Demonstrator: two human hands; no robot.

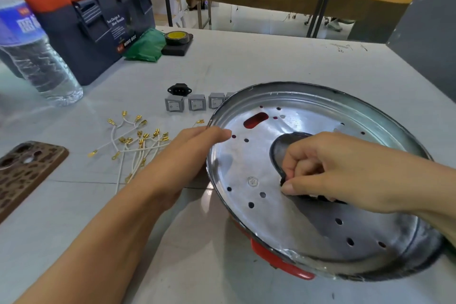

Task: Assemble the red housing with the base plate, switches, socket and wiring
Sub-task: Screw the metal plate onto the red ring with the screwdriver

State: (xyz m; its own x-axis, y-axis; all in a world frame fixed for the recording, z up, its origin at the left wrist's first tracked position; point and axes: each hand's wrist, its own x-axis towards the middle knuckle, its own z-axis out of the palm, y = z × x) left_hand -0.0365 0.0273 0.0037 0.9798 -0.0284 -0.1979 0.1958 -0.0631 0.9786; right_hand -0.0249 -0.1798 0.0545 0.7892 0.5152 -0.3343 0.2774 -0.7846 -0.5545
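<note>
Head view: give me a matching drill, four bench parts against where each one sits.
Things:
1. socket
2. wires
3. tape roll
4. phone

Places:
A. on a dark block beside the green bag
B. left table edge, lying flat
C. just behind the grey switches
D. spread out left of the plate

Pairs: 1-C, 2-D, 3-A, 4-B

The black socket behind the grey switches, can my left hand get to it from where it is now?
Probably yes. The left hand rests open on the base plate's rim, holding nothing, and only bare table lies between it and the black socket, with the grey switches just in front.
</note>
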